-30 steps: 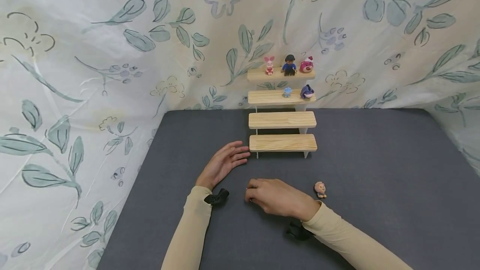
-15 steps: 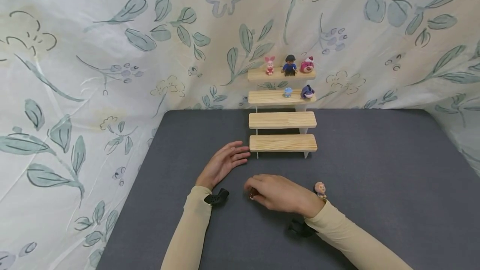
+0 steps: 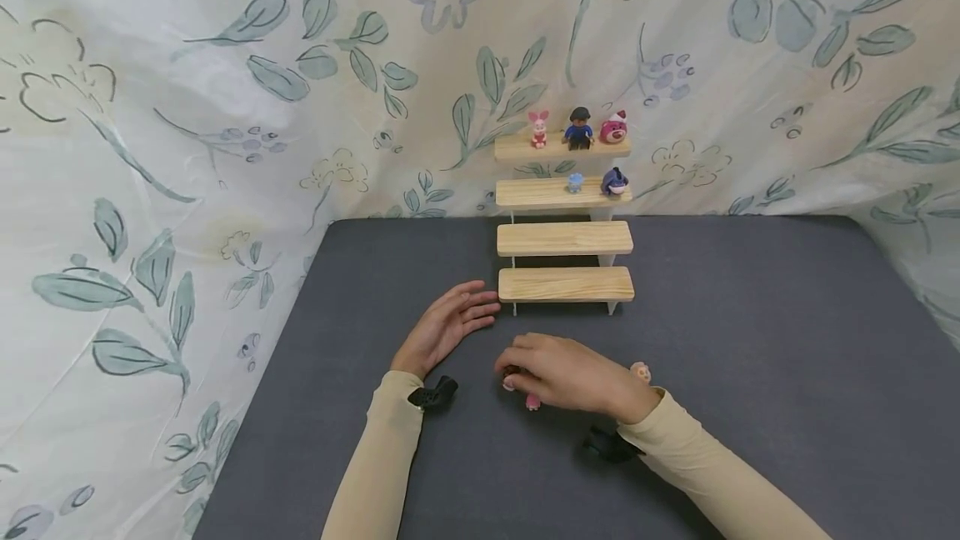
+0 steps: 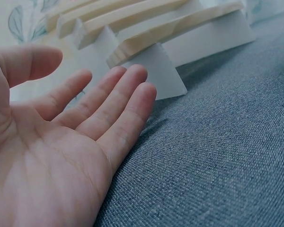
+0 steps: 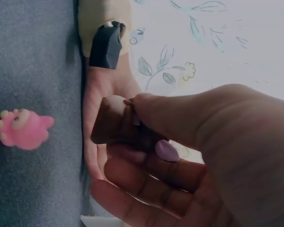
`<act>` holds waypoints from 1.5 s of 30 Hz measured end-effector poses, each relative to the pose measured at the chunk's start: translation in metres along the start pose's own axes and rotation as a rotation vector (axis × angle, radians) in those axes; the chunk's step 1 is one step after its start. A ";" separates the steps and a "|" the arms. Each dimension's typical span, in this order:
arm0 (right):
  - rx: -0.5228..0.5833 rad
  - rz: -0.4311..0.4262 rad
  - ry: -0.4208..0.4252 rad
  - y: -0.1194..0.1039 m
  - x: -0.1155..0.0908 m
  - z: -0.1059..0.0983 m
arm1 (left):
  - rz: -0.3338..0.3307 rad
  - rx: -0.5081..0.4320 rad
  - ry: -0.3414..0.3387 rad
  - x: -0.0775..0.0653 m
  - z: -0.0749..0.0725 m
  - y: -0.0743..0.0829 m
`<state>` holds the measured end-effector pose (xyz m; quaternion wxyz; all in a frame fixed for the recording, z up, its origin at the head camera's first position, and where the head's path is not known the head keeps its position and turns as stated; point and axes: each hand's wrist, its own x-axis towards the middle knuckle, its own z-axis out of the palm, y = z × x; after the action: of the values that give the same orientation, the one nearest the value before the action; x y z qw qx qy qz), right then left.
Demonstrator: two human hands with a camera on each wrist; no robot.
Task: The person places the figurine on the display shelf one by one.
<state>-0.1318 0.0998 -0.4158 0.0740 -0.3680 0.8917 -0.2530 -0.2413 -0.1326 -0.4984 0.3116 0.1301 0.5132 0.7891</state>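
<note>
Between its thumb and fingers my right hand (image 3: 566, 373) pinches a small toy figurine (image 5: 109, 125), dark brown with a pinkish part; the fingers cover much of it. Below that hand lies a pink figurine (image 5: 28, 130) on the dark cloth. My left hand (image 3: 446, 327) rests palm up with fingers extended at the lower left end of a tiered wooden display stand (image 3: 566, 284). Whether its fingertips touch the stand's white side panel (image 4: 156, 71), I cannot tell. A peach-coloured figurine (image 3: 641, 372) is partly hidden behind the right wrist.
On the top tier stand a pink rabbit-eared figurine (image 3: 538, 130), a blue-shirted figure (image 3: 578, 130) and a magenta bear (image 3: 613, 128). The second tier bears a light-blue figurine (image 3: 574, 182) and a purple-blue donkey (image 3: 614, 182). Floral fabric (image 3: 420, 90) hangs behind the table.
My right hand has moved slightly up and away from me with the brown figurine, which shows more now. The pink figurine has come into view beneath it. The left hand stays put.
</note>
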 end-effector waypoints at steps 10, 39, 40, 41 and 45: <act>0.026 0.116 0.003 0.001 0.002 -0.007 | -0.002 0.018 0.006 0.000 0.001 0.001; 0.292 0.157 0.200 0.040 -0.012 -0.049 | -0.022 -0.026 0.024 -0.001 0.001 0.000; 0.283 0.153 0.204 0.042 -0.012 -0.049 | -0.024 -0.023 0.023 0.000 0.002 0.000; 0.278 0.146 0.208 0.044 -0.011 -0.050 | -0.026 -0.020 0.022 0.000 0.002 0.000; 0.283 0.152 0.202 0.047 -0.008 -0.058 | -0.027 -0.011 0.022 0.001 0.002 0.001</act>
<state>-0.1734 0.1569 -0.3906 0.0541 -0.2584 0.8752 -0.4054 -0.2406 -0.1306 -0.4969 0.3171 0.1128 0.5140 0.7890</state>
